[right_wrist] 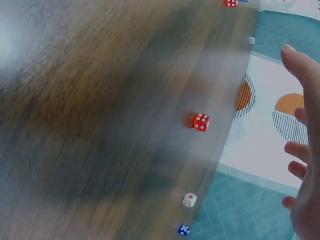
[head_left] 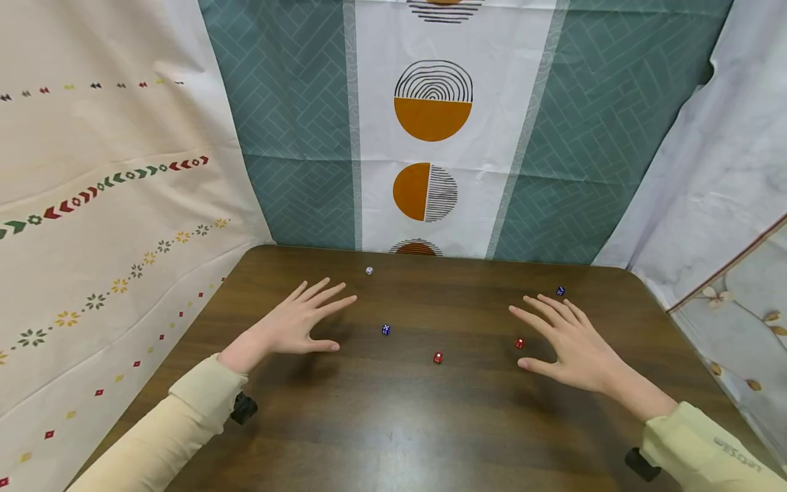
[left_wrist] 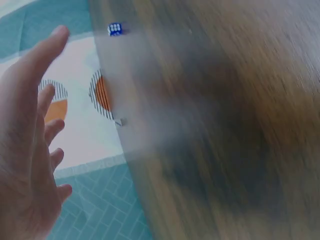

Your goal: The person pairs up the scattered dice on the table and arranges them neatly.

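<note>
Left hand, spread wide, near a blue die; right hand, likewise wide, near a red die; brown table beneath.

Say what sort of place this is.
Likely a curtained-off indoor tabletop setup: a brown wood-look table, teal-and-white patterned cloth hanging behind it, and small dice scattered on top.

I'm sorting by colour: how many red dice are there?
2: the left red die, between left hand and right hand; the right red die, beside the right hand. More may be hidden.
</note>
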{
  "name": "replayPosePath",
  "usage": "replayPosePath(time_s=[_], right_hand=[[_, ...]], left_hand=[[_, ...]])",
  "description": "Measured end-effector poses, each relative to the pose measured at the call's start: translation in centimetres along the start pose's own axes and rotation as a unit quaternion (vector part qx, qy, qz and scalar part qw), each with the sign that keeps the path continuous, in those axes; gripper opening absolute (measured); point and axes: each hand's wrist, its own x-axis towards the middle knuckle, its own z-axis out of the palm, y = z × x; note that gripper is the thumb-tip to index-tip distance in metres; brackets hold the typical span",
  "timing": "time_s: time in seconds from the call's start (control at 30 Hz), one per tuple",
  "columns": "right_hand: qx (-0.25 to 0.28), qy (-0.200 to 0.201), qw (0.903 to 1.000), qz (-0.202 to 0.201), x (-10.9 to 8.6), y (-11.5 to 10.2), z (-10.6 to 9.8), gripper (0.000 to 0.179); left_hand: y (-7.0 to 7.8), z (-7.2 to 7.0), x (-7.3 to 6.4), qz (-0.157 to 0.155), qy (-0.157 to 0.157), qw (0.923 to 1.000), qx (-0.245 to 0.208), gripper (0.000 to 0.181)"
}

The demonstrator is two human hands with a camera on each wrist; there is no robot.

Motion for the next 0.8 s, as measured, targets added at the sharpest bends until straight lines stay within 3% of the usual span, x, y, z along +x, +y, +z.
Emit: replayPosePath(time_s=[0.37, 0.8], right_hand=[[0.034, 0.069, 0.9970, -0.004, 1.8, -1.8, 0.7, 0.075], [0.069, 0.063, 0.9956, -0.010, 2.7, -4.5, 2.5, 0.071]], left_hand=[[2.1, 0.8, 2.0, -0.002, 0.018, 0.9995, -0.027, 0.082], [5.5, 2.3, 4.6, 0.032, 0.010, 0.9969, -0.071, 0.078]])
